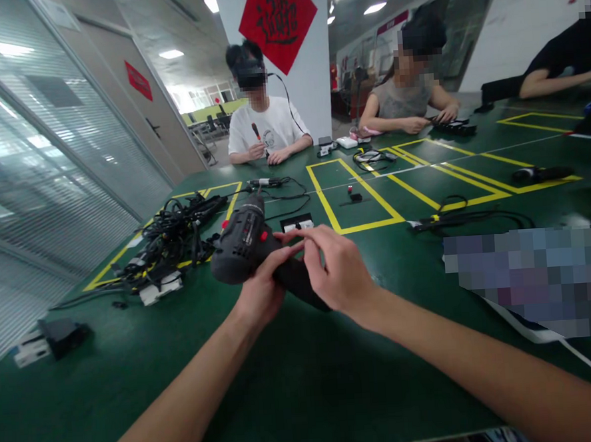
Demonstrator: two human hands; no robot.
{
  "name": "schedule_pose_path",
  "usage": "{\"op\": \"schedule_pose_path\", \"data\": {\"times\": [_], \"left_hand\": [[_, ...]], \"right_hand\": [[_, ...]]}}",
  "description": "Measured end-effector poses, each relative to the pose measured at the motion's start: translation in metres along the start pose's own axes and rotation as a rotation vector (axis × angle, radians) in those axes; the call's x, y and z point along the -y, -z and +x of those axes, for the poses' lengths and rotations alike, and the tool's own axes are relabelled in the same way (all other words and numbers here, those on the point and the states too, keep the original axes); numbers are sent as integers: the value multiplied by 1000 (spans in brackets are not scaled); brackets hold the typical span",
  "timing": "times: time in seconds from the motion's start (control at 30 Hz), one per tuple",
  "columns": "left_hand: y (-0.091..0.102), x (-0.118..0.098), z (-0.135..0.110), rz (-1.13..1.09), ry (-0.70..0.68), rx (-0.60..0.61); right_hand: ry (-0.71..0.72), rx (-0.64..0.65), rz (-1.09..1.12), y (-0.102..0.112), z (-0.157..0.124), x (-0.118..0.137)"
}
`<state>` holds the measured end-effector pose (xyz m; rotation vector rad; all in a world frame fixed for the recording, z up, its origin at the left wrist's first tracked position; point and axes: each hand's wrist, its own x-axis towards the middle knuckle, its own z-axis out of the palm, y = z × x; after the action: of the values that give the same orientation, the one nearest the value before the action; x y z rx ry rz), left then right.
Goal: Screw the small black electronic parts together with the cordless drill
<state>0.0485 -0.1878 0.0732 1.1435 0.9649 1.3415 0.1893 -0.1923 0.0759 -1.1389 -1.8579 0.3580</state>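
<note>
A dark grey cordless drill (239, 241) with red buttons is held above the green table, tilted, its chuck pointing up and away from me. My left hand (262, 286) is closed around the drill just below its body, thumb lying along the top of the handle. Over the handle, my right hand (338, 268) is closed with bent fingers, its fingertips by my left thumb. Whatever those fingers pinch, if anything, is hidden. The lower end of the handle shows beneath my right hand. A small black-and-white item (297, 223) lies on the table just beyond my fingers.
Tangled black cables (176, 228) are heaped at left, near a black-and-white box (52, 339). Yellow tape (371, 228) marks rectangles on the table. More cables (466, 220) and a blurred-out item (524, 280) lie right. Across sits a person (270, 126) holding a screwdriver; others sit rightward.
</note>
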Motion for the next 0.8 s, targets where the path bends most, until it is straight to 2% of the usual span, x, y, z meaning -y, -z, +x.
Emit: {"op": "schedule_pose_path", "data": {"times": [0.13,0.23,0.33,0.4,0.5,0.7,0.8], "left_hand": [[26,-5,16,148,-68,-24],[37,-10,21,121,-28,35],[39,-12,20,13,53,110],[38,-11,19,-27,105,154],[36,-9,18,-27,171,209],[32,-3,15,-32,272,270],[31,-1,14,-21,299,279]], "right_hand": [[-46,-147,-90,-22,57,-63],[-42,-81,-87,-52,86,-112],[-132,26,30,-77,96,-143],[-159,66,91,-85,97,-153],[-164,74,109,-86,96,-161],[-233,-29,48,-78,95,-175],[-250,-42,24,-76,95,-180]]}}
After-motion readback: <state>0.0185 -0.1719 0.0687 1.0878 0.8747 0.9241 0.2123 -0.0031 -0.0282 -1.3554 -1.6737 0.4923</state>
